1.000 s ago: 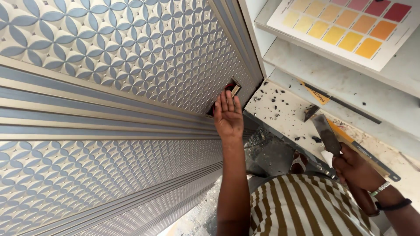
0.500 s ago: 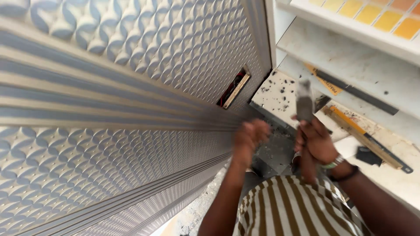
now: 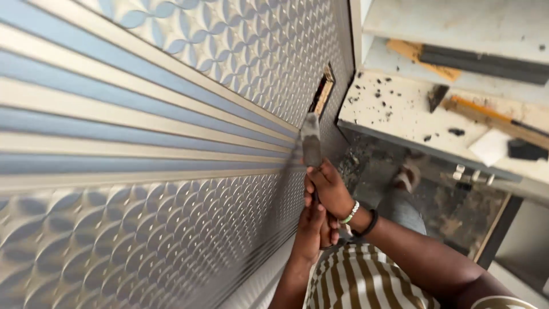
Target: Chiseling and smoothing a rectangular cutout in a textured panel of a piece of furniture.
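A grey embossed wall panel (image 3: 171, 114) with a petal pattern and ribbed bands fills the left. A small rectangular cut-out (image 3: 322, 93) sits in it near the right edge. My right hand (image 3: 327, 189) grips a flat metal blade tool (image 3: 310, 142), its blade pointing up against the panel just below the cut-out. My left hand (image 3: 313, 229) is closed around the tool's handle just beneath the right hand. Beaded and dark bracelets circle my right wrist.
A dusty white shelf unit (image 3: 400, 109) stands to the right, holding a yellow-handled tool (image 3: 492, 120), a dark long tool (image 3: 480, 60), a white block (image 3: 490, 146) and dark debris. Below is rubble on the floor (image 3: 452, 206). My striped shirt (image 3: 360, 280) is at the bottom.
My left hand left the cut-out and dropped to the handle. My right hand brought the blade tool from the shelf side over to the panel, where both hands now hold it.
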